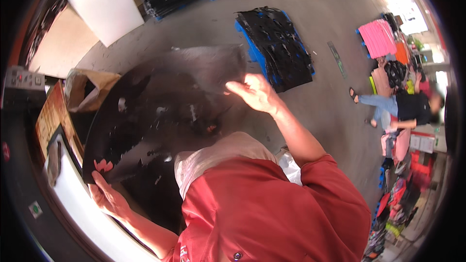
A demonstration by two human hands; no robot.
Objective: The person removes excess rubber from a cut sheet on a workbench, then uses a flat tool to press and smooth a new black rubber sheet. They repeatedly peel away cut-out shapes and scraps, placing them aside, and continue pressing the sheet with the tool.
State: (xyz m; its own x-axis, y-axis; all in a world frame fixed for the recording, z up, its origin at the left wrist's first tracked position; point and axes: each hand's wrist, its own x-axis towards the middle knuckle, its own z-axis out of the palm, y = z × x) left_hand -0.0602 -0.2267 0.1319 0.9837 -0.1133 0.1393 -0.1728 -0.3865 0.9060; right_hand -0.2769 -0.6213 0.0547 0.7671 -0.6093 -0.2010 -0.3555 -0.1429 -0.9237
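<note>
while the big black die-cut sheet (pixel 160 116) hangs between both hands, it looks floppy and motion-blurred along its far edge, so the likeliest trouble is a fold or tear where the cut-out holes weaken it, or the sheet slipping loose if either grip lets go. it could also drag against the brown paper bag (pixel 90 90) at its left side or the white table edge (pixel 92 213) beneath it.

the left hand (pixel 108 196) is closed on the sheet's near lower corner, thumb on top and fingers curled under, a firm pinch. the right hand (pixel 255 92) is raised at the sheet's upper right edge, fingers loosely bent; it seems to hold that edge, though blur hides how tightly.

the sheet spans from the table at lower left up over the concrete floor (pixel 320 14). more black sheets lie on a blue pallet (pixel 276 48) beyond, and another person (pixel 403 106) sits well apart at right.
</note>
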